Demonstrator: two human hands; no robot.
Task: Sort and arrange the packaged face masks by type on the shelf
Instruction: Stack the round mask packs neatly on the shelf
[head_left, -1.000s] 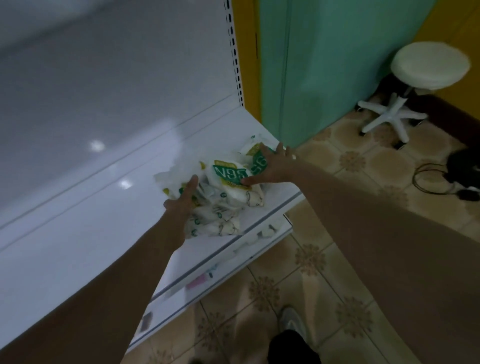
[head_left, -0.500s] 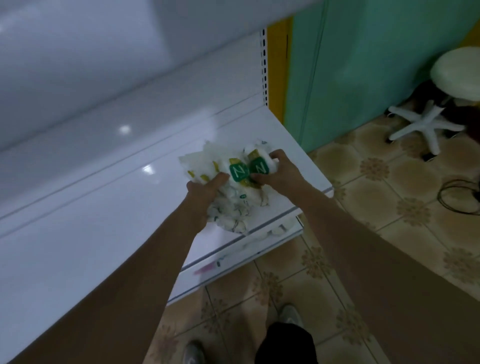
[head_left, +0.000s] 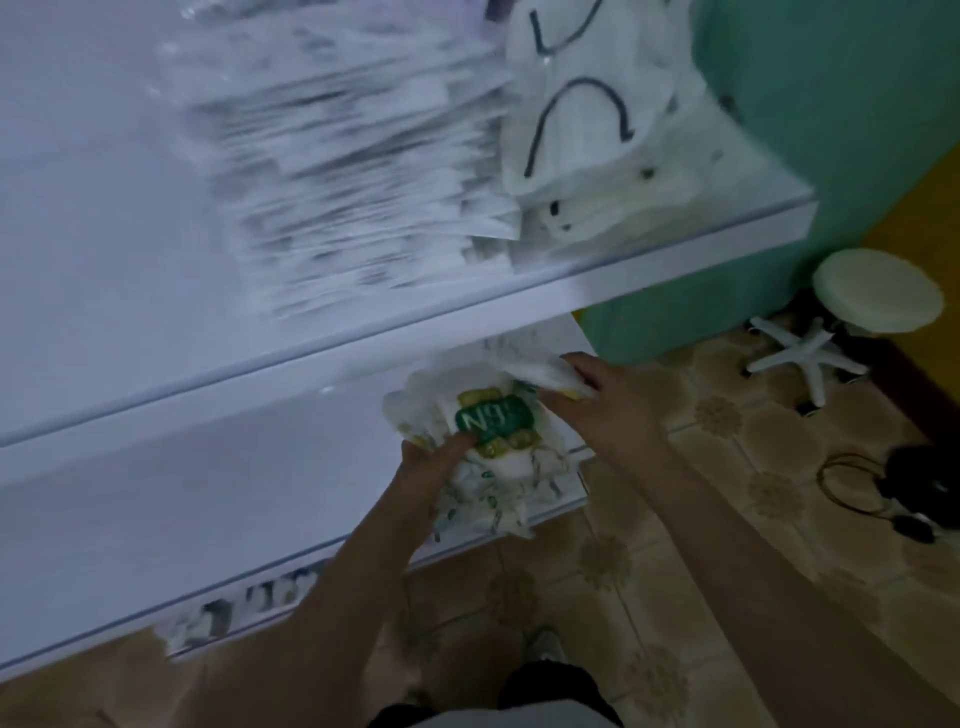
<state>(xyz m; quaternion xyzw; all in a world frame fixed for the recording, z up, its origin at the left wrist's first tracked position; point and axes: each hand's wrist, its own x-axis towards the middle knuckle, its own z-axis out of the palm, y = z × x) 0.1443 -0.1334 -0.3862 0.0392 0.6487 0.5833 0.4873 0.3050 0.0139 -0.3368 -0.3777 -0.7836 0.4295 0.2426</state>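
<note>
Over the last second the loose spread of green-and-yellow N95 packets (head_left: 493, 431) has been drawn together: a second ago the hands lay flat at either end of a scattered heap, and now they bracket a tight bundle at the right end of the lower shelf (head_left: 208, 493). The view has also tipped upward, so the upper shelf (head_left: 675, 244) now shows, carrying a fanned row of flat white sachets (head_left: 353, 171) and, just beside them to the right, white folded masks with dark ear loops (head_left: 576, 114). By my reading, the gathering step is nearly done, and the bundle is about ready to be squared off or lifted toward its own place next to the other two types

The left hand (head_left: 431, 462) grips the near side of the bundle, thumb laid up against the green label. The right hand (head_left: 597, 400) curls over the far right edge, pinching crumpled white wrapping. The packets look soft and crinkly, white film with green print, stacked unevenly so the bottom ones splay out over the shelf lip
</note>
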